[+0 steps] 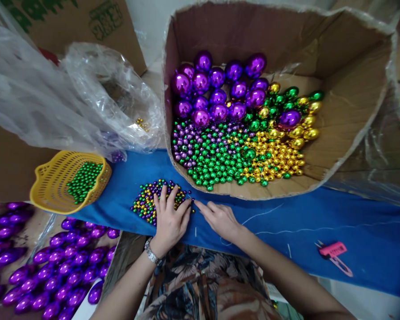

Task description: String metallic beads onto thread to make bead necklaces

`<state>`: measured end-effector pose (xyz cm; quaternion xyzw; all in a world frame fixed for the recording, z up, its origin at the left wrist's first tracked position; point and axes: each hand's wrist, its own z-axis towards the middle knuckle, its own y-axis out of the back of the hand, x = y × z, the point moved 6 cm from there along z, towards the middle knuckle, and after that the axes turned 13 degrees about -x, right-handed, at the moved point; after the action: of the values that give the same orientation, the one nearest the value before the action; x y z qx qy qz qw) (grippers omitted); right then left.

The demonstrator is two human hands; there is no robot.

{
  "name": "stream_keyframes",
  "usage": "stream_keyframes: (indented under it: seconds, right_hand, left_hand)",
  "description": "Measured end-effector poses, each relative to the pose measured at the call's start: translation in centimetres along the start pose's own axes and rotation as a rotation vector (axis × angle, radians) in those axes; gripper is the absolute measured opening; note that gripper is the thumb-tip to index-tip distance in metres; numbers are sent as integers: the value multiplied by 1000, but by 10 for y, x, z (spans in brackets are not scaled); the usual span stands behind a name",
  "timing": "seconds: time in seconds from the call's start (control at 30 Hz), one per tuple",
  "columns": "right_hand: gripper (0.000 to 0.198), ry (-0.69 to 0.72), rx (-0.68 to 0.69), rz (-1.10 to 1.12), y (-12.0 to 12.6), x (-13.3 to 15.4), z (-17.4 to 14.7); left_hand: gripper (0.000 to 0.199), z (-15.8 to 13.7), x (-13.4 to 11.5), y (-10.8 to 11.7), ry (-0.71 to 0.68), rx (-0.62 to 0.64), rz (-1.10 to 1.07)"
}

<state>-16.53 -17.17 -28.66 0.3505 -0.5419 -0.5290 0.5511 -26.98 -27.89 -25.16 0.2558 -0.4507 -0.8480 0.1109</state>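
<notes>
My left hand [170, 213] lies with fingers spread over a pile of small purple, green and gold beads [145, 201] on the blue cloth. Its thumb and forefinger point toward the pile's right edge. Close beside them, my right hand [220, 218] is closed, forefinger stretched forward, on what looks like a thin needle [190, 196]; most of it is hidden by the fingers. A few loose beads sit at the fingertips. White thread [263, 213] trails over the cloth to the right of that hand.
A large cardboard box [350, 146] of shiny balls and beads stands behind my hands. At left are a yellow basket [50, 184] of green beads, a clear plastic bag [86, 98] and purple ornaments [63, 266]. Pink thread snips [335, 255] lie on the blue cloth [370, 231] at right.
</notes>
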Motion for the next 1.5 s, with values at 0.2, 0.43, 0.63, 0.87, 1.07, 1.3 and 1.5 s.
stream_keyframes:
  seconds: [0.2, 0.43, 0.63, 0.87, 1.07, 1.3, 1.5]
  right_hand:
    - [40, -19, 18, 112, 8, -6, -14]
    - [39, 5, 74, 153, 13, 0, -16]
    - [37, 29, 88, 166, 11, 4, -17]
    - [37, 28, 77, 167, 8, 4, -18]
    - [36, 21, 82, 166, 7, 7, -19]
    - [36, 12, 44, 170, 6, 10, -15]
    - [36, -3, 38, 147, 7, 7, -16]
  left_hand:
    - [25, -10, 10, 11, 64, -72, -29]
    - [23, -17, 7, 12, 41, -48, -22]
    - [22, -19, 10, 17, 59, -76, -22]
    - [21, -25, 9, 19, 60, -89, -32]
    - [19, -27, 7, 18, 57, -85, -34]
    - [20, -26, 4, 16, 48, -75, -22]
    - [21, -26, 2, 14, 21, -74, -1]
